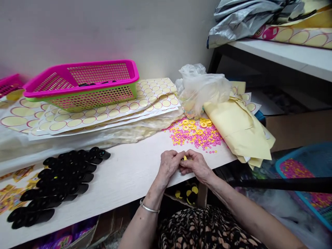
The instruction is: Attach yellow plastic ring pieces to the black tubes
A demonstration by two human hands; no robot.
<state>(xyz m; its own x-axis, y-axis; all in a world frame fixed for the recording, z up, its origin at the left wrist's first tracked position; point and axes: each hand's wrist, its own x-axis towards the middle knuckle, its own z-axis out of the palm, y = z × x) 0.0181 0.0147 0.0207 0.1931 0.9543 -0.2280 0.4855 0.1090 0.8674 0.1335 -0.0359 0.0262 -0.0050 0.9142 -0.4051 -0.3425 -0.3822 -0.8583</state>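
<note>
My left hand point(169, 164) and my right hand point(197, 166) meet at the table's front edge, fingertips pinched together. Between them is a small yellow and black piece point(185, 158), mostly covered by the fingers, so its kind is unclear. Just beyond the hands, a spread of tiny pink and yellow rings point(197, 140) lies on the tabletop. Larger yellow rings point(192, 127) rest among its far side. Below the hands, under the table edge, a cardboard box point(203, 197) holds black and yellow round pieces point(192, 195).
Rows of black cylindrical pieces point(64, 173) lie on the table point(124, 173) at left. Behind them, a pink and green basket point(98, 97) stands on sticker sheets point(114, 113). A clear plastic bag point(207, 88) and yellow paper point(238, 128) sit at right, near a blue basket point(306, 204).
</note>
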